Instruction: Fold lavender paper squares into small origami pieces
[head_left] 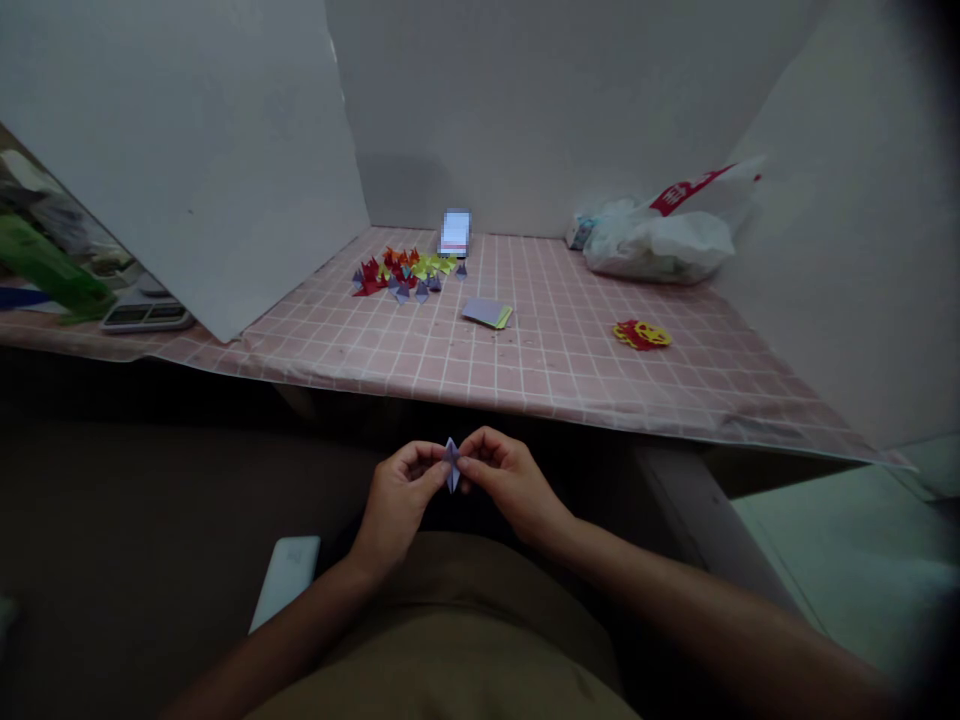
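My left hand (401, 495) and my right hand (506, 480) meet in front of my lap, below the table's front edge. Both pinch a small folded purple paper piece (451, 463) between thumb and fingers. On the pink checked tablecloth (525, 370) lie a cluster of small folded paper pieces (405, 272) in red, orange, yellow and purple. A little nearer lies a small stack of flat paper sheets (487, 313), purple on yellow.
A red and yellow paper cut-out (641, 334) lies at the right. A white plastic bag (660, 235) sits at the back right, a small box (455, 232) at the back. White boards wall the table. A calculator (146, 316) lies left. A white device (286, 580) rests beside my thigh.
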